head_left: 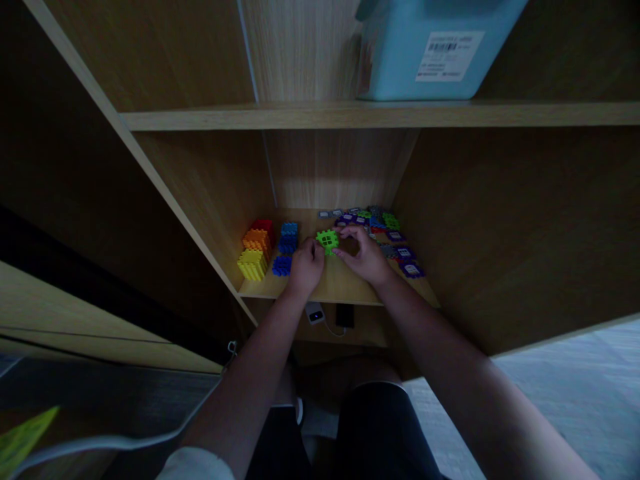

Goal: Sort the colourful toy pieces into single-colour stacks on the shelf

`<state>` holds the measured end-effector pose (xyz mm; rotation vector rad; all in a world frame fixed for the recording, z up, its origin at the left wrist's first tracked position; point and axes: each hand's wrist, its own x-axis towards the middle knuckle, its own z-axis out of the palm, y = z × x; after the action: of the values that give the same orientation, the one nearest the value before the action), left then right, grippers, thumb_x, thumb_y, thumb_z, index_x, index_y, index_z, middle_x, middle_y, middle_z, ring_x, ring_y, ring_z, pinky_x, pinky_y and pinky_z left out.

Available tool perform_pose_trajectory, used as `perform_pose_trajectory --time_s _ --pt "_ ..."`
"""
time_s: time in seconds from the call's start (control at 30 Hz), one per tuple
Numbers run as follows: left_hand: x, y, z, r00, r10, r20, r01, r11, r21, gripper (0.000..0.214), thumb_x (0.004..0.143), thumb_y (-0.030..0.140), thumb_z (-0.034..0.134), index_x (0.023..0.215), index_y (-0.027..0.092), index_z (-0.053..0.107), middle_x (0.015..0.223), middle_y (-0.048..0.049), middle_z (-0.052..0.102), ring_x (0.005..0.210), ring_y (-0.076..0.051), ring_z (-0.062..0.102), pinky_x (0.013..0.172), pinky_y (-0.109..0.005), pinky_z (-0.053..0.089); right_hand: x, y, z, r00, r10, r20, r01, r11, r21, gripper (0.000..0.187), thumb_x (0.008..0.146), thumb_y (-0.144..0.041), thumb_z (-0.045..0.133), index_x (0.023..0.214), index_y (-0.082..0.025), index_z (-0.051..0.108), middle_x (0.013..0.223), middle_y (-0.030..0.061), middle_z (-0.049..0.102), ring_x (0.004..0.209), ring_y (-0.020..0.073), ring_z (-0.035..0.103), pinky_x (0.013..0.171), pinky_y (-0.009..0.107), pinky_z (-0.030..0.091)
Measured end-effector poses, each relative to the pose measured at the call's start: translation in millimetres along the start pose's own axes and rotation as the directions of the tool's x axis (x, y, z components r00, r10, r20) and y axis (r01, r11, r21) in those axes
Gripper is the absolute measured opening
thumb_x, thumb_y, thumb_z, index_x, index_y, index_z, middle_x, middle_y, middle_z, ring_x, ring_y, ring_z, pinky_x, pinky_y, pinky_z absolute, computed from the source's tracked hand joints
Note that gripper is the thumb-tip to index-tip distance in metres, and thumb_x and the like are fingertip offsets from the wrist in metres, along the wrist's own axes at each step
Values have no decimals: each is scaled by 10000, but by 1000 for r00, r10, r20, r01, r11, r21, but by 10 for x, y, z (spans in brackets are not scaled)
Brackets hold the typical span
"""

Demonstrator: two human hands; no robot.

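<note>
- Reaching past dark-clothed legs (383,427), two bare forearms extend into a light wood cabinet, a white cable (125,443) trailing along the lower left.
- Below the working shelf (345,288), a white boxy device (315,312) and a flat black device (345,316) sit side by side, a thin white cord looping beneath them.
- Over the shelf, the left hand (307,265) appears pinched on the near left edge of a bright green plastic square with notched edges and a window grid (327,241). The right hand (364,257) curves about its right side, thumb and fingers apart; whether they press it cannot be told.
- Just left of the left hand stand notched blue plastic stacks (287,244); farther left, against the side wall, run yellow (253,265), orange (257,240) and red (265,228) stacks.
- At right lies a loose spread of purple, grey, green and red plastic pieces (404,253), partly hidden by the right hand.
- Deeper in, small grey pieces (337,213) line up before the pale wood back panel (310,167).
- Overhead, a thick upper shelf (240,121) spans the cabinet, bearing a light-blue plastic bin with a white barcode label (395,63).
</note>
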<state>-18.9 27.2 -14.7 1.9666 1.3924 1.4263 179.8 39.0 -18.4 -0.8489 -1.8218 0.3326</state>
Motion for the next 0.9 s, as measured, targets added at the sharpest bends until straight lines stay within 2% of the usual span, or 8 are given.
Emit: perform_pose_trajectory --time_s 0.23,0.43,0.57,0.9 --pt "-6 6 -4 1000 -23 -6 23 999 -33 274 1068 230 473 822 229 593 805 -49 688 795 -213 679 797 -323 511 28 -28 -3 999 30 -32 -29 1000 10 486 916 -552 812 1227 -310 527 1291 79 744 1145 272 694 1054 504 581" --pt "-6 -21 7 997 -51 -50 48 996 -75 279 1118 282 426 1014 211 675 1003 -101 765 1012 -249 732 964 -386 549 51 41 -16 983 99 -152 -101 995 -5 488 897 -555 823 1185 -298 524 1235 79 754 1058 266 694 979 483 588" --pt "2 -25 14 997 -49 -59 45 997 -68 224 1102 261 464 1036 201 669 1091 -131 767 1082 -264 722 1017 -419 539 51 161 5 985 127 -118 -127 992 2 521 880 -557 839 1194 -293 517 1247 79 759 1089 271 700 996 489 573" --pt "9 -3 13 998 -39 -58 37 998 -45 203 1101 292 490 1050 207 667 1095 -129 754 1103 -265 718 1034 -416 544 65 272 64 979 185 -83 -185 983 17 558 871 -598 829 1205 -283 513 1263 90 776 1081 266 708 1003 494 569"
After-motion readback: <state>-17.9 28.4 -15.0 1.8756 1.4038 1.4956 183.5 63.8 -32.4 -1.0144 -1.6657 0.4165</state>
